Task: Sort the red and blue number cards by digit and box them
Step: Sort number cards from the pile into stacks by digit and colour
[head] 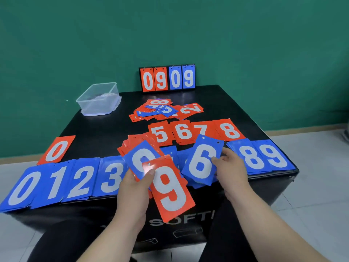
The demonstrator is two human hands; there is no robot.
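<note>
Below the red 9 card [170, 188], table lettering [188, 219] perhaps reads "SOFT".

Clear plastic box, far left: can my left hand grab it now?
Probably not yet: the left hand grips the red 9 card and a blue card, though nothing blocks the box.

Plain indoor room (green wall [245, 44], pale tiled floor [311, 195]), kind unclear

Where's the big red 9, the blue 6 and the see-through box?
red 9 card [171, 190]: head view, middle of the card.
blue 6 card [202, 163]: head view, middle of the card.
clear box [98, 105]: head view, front wall.
</note>
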